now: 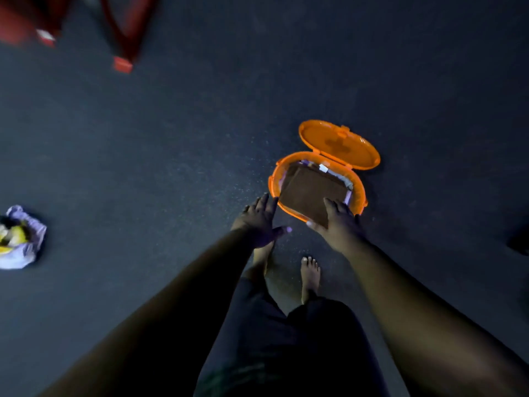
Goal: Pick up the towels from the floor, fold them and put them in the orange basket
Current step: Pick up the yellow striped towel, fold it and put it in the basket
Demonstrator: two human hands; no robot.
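Item count, as seen from above:

- Orange basket (274, 181): one, lid (339, 144) open.
- Folded brown towel (310, 193): one, in the basket; pale layers beneath it cannot be counted.
- Crumpled towel (21, 239) on floor: one.
- Hands: two, left hand (259, 222) and right hand (337, 222).
- Bare feet (310, 275): two.
- Red furniture legs (123, 64): two, blurred.

A single wide-angle head camera looks almost straight down from standing height at the dark floor (171, 138). The person's forearms run up from the bottom edge into mid-frame, with bare feet (310, 275) below centre. The orange basket (274, 179) sits right of centre, fairly near. The picture's edges are blurred and bent.
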